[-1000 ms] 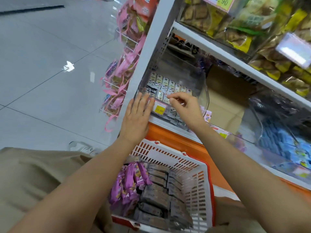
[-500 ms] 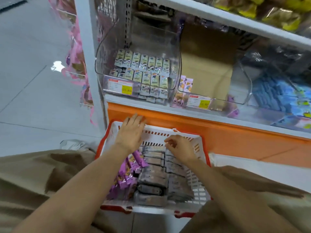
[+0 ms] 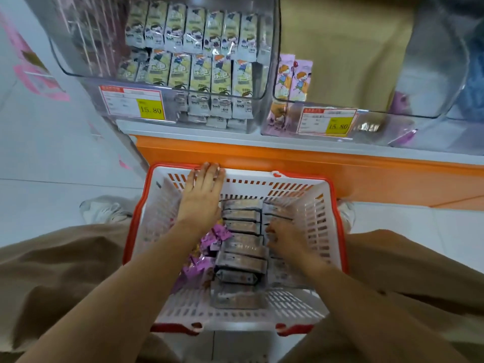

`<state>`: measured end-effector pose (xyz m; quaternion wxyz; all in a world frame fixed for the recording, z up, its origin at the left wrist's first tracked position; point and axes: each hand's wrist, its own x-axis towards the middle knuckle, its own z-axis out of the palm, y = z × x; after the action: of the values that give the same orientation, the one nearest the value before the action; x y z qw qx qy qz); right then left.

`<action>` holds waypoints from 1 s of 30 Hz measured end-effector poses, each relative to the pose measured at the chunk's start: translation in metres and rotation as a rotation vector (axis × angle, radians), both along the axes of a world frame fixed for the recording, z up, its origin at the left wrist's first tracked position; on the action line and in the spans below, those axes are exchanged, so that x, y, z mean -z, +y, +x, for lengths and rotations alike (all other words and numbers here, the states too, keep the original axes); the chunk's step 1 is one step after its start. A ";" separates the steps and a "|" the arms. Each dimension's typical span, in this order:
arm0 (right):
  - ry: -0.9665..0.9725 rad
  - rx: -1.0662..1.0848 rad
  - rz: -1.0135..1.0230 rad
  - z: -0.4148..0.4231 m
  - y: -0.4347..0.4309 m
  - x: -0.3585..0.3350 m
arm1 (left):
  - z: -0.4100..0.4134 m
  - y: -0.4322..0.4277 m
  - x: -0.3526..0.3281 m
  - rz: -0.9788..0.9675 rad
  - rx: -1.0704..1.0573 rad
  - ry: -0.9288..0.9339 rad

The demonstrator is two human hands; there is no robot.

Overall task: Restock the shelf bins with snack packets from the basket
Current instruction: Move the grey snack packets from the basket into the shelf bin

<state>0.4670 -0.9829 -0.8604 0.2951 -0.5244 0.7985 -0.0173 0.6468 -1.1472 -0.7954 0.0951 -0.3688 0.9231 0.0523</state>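
Many grey packets (image 3: pixel 242 247) in basket (image 3: pixel 313 205); left hand (image 3: pixel 201 195) flat, right hand (image 3: pixel 284 238) grip unclear.

A pale shoe (image 3: pixel 104 209) sits on white floor tiles (image 3: pixel 52 163) beside tan trousers (image 3: pixel 52 271).

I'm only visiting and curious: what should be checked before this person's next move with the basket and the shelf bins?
1. Left hand rests on the far rim of the white, red-rimmed plastic basket, steadying it: ok.
2. Right hand firmly holds grey foil snack packets: cannot tell.
3. Basket has packets left to move: ok.
4. Left clear plastic shelf bin has spare room: ok.
5. Open path from basket up to bin: ok.
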 end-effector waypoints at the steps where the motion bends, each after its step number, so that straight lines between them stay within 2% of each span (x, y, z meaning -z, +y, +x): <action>1: 0.026 -0.032 0.012 -0.001 -0.001 0.003 | 0.000 0.000 0.002 0.001 -0.005 0.030; 9: 0.067 -0.112 0.022 -0.007 -0.002 0.015 | -0.001 0.000 0.013 -0.010 -0.019 0.096; 13: 0.043 -0.041 -0.142 -0.010 -0.006 -0.003 | 0.000 0.000 0.011 -0.011 -0.038 0.133; 16: -0.061 0.064 -0.269 -0.008 -0.019 -0.029 | 0.001 0.002 0.005 0.001 -0.046 0.226; 19: -0.216 0.168 -0.337 -0.002 -0.030 -0.062 | 0.007 0.006 -0.005 0.079 -0.121 0.419; 22: -0.363 0.255 -0.479 0.012 -0.034 -0.092 | 0.013 0.009 -0.020 0.305 -0.252 0.519; 26: -0.476 0.295 -0.702 0.034 -0.037 -0.122 | 0.018 0.015 -0.049 0.809 -0.584 0.556; 28: -0.476 0.266 -0.740 0.042 -0.036 -0.133 | 0.020 0.017 -0.058 1.071 -0.667 0.696; 30: -0.447 0.217 -0.757 0.050 -0.034 -0.144 | 0.022 0.017 -0.064 1.213 -0.692 0.904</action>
<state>0.5167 -1.0169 -0.7164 0.2442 -0.4921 0.7028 -0.4520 0.6691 -1.1307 -0.7312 -0.1239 -0.4602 0.5185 0.7100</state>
